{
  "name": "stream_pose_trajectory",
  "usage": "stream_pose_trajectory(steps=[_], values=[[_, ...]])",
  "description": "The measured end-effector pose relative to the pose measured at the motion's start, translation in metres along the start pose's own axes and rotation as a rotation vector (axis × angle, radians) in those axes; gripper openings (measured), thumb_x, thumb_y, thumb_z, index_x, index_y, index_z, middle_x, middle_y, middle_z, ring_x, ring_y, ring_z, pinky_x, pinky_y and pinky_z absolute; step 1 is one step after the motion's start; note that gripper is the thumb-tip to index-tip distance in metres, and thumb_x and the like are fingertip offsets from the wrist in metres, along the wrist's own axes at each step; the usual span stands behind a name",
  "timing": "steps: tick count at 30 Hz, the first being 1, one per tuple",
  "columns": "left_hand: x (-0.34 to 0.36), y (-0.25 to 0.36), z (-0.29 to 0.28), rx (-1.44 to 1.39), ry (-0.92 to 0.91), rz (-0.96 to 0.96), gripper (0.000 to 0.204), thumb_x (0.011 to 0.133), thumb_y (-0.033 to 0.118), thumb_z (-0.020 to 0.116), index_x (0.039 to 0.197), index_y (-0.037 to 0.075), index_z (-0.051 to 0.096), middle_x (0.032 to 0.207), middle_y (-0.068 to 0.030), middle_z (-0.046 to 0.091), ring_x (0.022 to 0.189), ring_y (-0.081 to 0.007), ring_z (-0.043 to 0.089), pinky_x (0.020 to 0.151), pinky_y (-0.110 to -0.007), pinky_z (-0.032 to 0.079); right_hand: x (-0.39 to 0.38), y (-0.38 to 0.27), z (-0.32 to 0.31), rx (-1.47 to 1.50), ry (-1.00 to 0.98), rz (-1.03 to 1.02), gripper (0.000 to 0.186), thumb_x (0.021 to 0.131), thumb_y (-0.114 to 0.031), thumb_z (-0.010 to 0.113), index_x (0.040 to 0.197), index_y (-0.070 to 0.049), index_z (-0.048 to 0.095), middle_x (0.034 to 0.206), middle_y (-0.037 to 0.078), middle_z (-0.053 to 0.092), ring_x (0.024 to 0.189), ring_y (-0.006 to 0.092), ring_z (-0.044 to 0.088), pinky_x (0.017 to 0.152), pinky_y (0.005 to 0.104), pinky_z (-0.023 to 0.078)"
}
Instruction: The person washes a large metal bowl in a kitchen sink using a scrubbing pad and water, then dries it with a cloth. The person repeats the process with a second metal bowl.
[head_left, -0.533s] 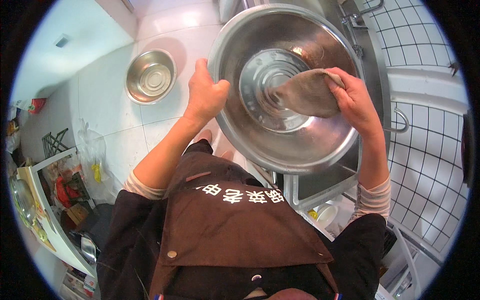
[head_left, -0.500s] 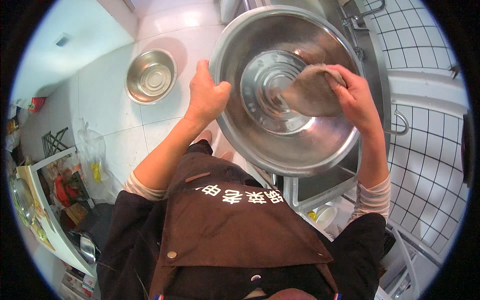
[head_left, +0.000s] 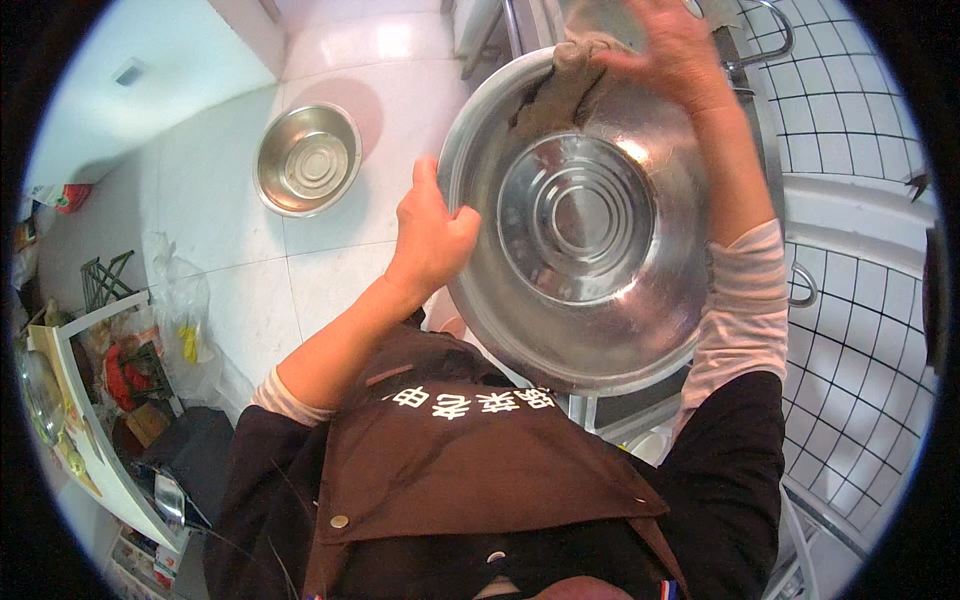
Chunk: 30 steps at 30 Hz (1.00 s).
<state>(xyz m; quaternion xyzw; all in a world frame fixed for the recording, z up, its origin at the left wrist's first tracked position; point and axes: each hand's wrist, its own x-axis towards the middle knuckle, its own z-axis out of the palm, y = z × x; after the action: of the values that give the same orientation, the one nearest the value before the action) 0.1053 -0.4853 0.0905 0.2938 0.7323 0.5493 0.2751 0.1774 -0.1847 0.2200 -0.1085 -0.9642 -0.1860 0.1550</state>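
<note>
A large steel basin (head_left: 560, 330) with a flat ringed bottom is tilted over the sink. At its left rim is my left hand (head_left: 432, 235), fingers closed round the edge and thumb bent inward. A grey-brown cloth (head_left: 560, 90) hangs over the far rim, one end trailing down the inner wall. Beyond the far right of the basin is my right hand (head_left: 680, 55), slightly blurred, its fingers stretched out and its thumb pointing at the cloth. Whether the thumb touches the cloth I cannot tell.
A smaller steel bowl (head_left: 307, 160) stands on the tiled floor to the left. Plastic bags (head_left: 185, 310) and a white shelf unit (head_left: 110, 460) are at the lower left. A metal tap (head_left: 765, 45) rises at the upper right, before the white tiled wall (head_left: 840, 390).
My right hand has moved from inside the basin to beyond its far rim and opened. The cloth it held now lies over that rim. The basin sits lower in view.
</note>
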Motion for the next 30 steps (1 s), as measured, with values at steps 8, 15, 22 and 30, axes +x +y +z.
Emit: stream_pose_trajectory(steps=[8,15,22,30], values=[[-0.007,-0.006,0.002,-0.035,0.003,-0.015,0.039,0.075,0.002,0.055,0.113,-0.005,0.048,0.100,-0.0172,0.062,0.088,-0.0225,0.059,0.079,-0.034,0.049,0.000,-0.047,0.081,0.303,-0.217,-0.230,0.050,0.065,-0.041,0.082,0.097,-0.011,0.057,0.092,0.009,0.063,0.092,0.0313,0.063,0.081,0.0444,0.050],[-0.007,-0.015,-0.001,-0.416,-0.060,-0.194,0.037,0.075,-0.004,0.055,0.112,-0.001,0.053,0.103,-0.0045,0.061,0.093,-0.0121,0.057,0.084,-0.026,0.047,-0.045,0.028,0.071,0.214,-0.346,0.062,0.047,0.076,-0.052,0.077,0.090,-0.010,0.060,0.087,0.015,0.068,0.085,0.0364,0.067,0.073,0.0444,0.053],[0.001,-0.007,0.009,-0.503,-0.010,-0.132,0.029,0.073,-0.001,0.056,0.102,-0.002,0.058,0.090,-0.0040,0.063,0.078,-0.0105,0.055,0.073,-0.025,0.048,-0.183,0.084,0.032,0.249,-0.446,0.644,0.052,0.085,-0.056,0.067,0.098,-0.005,0.064,0.092,0.020,0.070,0.088,0.0403,0.066,0.076,0.0468,0.051],[0.000,0.000,0.015,-0.479,-0.016,-0.141,0.023,0.074,-0.002,0.058,0.097,-0.001,0.059,0.089,-0.0024,0.063,0.076,-0.0086,0.055,0.070,-0.023,0.046,-0.322,0.001,-0.036,0.109,-0.351,1.245,0.058,0.086,-0.050,0.066,0.101,0.005,0.062,0.102,0.032,0.065,0.099,0.0480,0.063,0.085,0.0505,0.048]])
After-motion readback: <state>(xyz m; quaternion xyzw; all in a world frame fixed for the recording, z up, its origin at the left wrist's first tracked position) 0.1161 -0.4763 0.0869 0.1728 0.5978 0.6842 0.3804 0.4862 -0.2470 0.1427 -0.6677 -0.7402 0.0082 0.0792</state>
